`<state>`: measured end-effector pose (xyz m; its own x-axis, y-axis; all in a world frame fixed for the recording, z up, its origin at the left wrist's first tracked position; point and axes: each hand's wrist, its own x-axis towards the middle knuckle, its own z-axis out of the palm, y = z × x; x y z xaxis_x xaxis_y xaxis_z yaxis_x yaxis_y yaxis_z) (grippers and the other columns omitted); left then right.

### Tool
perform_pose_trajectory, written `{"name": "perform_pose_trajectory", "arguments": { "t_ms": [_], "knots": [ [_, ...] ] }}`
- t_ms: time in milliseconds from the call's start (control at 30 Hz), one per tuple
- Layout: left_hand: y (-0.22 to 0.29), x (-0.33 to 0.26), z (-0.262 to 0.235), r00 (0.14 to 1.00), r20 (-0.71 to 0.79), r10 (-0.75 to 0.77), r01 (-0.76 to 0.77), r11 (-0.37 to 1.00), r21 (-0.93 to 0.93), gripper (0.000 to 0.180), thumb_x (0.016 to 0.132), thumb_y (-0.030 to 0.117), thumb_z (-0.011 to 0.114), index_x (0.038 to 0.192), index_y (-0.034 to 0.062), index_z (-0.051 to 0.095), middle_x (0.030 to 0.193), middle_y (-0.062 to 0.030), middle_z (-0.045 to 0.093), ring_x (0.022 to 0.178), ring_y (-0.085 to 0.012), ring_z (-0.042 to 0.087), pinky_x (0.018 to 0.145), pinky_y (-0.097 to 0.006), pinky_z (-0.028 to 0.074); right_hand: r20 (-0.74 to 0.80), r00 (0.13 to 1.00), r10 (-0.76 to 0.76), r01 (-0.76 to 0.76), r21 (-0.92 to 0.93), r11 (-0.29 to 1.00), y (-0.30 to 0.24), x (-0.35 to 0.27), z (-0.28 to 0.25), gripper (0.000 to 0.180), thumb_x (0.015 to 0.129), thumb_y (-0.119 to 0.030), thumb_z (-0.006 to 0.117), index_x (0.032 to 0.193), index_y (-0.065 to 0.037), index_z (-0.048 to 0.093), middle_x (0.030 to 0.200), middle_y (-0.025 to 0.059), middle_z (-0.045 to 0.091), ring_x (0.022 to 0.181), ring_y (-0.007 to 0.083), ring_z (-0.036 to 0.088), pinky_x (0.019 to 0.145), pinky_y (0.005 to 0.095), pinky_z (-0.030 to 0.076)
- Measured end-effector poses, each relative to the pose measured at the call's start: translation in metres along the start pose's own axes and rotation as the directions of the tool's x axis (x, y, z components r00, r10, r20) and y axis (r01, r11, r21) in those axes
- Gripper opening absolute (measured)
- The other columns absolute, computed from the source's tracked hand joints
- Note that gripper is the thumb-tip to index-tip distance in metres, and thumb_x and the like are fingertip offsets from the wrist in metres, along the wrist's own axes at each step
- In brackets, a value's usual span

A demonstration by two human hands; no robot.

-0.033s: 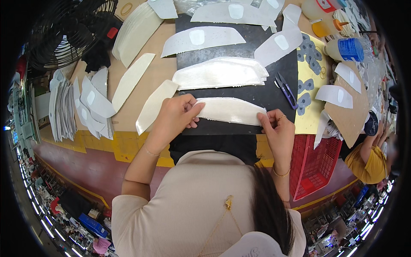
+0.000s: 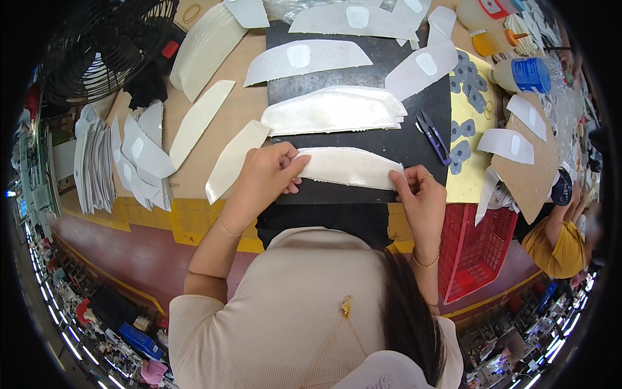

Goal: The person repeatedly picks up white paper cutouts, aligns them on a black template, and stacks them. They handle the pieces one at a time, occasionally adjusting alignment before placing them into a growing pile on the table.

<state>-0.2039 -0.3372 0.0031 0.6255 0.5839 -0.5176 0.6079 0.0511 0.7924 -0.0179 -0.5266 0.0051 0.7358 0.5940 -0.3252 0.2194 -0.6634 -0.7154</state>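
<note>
A curved white fabric panel [image 2: 350, 166] with a glossy lower edge is stretched between my hands at the near edge of a black mat [image 2: 311, 191]. My left hand [image 2: 269, 170] pinches its left end between thumb and fingers. At the other end, my right hand [image 2: 420, 188] grips the panel's corner the same way. Just beyond lies a stack of shiny white panels [image 2: 330, 111], apart from my hands. A cream panel [image 2: 236, 159] rests beside my left hand, its upper end by the stack. Purple-handled thread snips [image 2: 435, 139] lie on the mat beyond my right hand.
Grey panels with white patches [image 2: 311, 59] lie farther back. More stacked panels [image 2: 94, 162] and a black fan [image 2: 107, 52] stand left. To the right are a yellow sheet with grey pieces [image 2: 470, 185], bottles [image 2: 521, 76] and, lower down, a red basket [image 2: 476, 253]. A co-worker's yellow sleeve [image 2: 554, 243] shows beyond.
</note>
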Motion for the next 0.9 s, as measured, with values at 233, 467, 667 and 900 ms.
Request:
{"name": "perform_pose_trajectory", "arguments": {
  "t_ms": [233, 467, 667, 900],
  "knots": [
    [-0.01, 0.0, 0.003, 0.886, -0.162, 0.435, -0.253, 0.745, 0.617, 0.029, 0.086, 0.022, 0.072, 0.073, 0.0008, 0.058, 0.05, -0.0079, 0.053, 0.042, -0.0212, 0.054, 0.044, -0.032, 0.042, -0.057, 0.996, -0.074, 0.06, -0.22, 0.974, -0.006, -0.001, 0.005, 0.023, 0.082, -0.015, 0.075, 0.094, 0.0, 0.062, 0.079, 0.0118, 0.061, 0.065, 0.0212, 0.055, 0.06, 0.032, 0.044],
    [-0.004, -0.03, 0.004, 0.77, -0.106, 0.629, -0.439, 0.643, 0.628, 0.025, 0.086, 0.013, 0.067, 0.107, 0.0035, 0.057, 0.109, -0.0178, 0.06, 0.1, -0.032, 0.061, 0.08, -0.04, 0.05, 0.06, 0.714, -0.698, 0.683, -0.281, 0.674, -0.022, -0.009, 0.037, 0.045, 0.077, -0.007, 0.072, 0.12, -0.007, 0.058, 0.113, 0.01, 0.058, 0.109, 0.0303, 0.055, 0.094, 0.0458, 0.041],
    [-0.052, -0.021, 0.032, 0.718, 0.163, 0.677, -0.598, 0.479, 0.643, 0.065, 0.086, 0.012, 0.059, 0.146, 0.0068, 0.037, 0.151, -0.0225, 0.031, 0.137, -0.0373, 0.036, 0.109, -0.051, 0.032, 0.365, 0.642, -0.674, 0.761, -0.405, 0.506, -0.021, 0.0, 0.073, 0.068, 0.086, -0.036, 0.063, 0.145, -0.01, 0.041, 0.154, 0.0077, 0.033, 0.142, 0.0277, 0.028, 0.117, 0.048, 0.019],
    [-0.033, -0.028, 0.035, 0.794, 0.211, 0.57, -0.507, 0.43, 0.747, 0.064, 0.086, 0.021, 0.06, 0.146, 0.0112, 0.038, 0.152, -0.0214, 0.029, 0.138, -0.0354, 0.035, 0.112, -0.049, 0.029, 0.293, 0.827, -0.48, 0.543, -0.639, 0.545, 0.023, -0.018, 0.016, 0.076, 0.084, -0.051, 0.06, 0.148, -0.018, 0.037, 0.156, 0.0043, 0.032, 0.144, 0.0246, 0.026, 0.118, 0.0502, 0.012]
  ]
}}
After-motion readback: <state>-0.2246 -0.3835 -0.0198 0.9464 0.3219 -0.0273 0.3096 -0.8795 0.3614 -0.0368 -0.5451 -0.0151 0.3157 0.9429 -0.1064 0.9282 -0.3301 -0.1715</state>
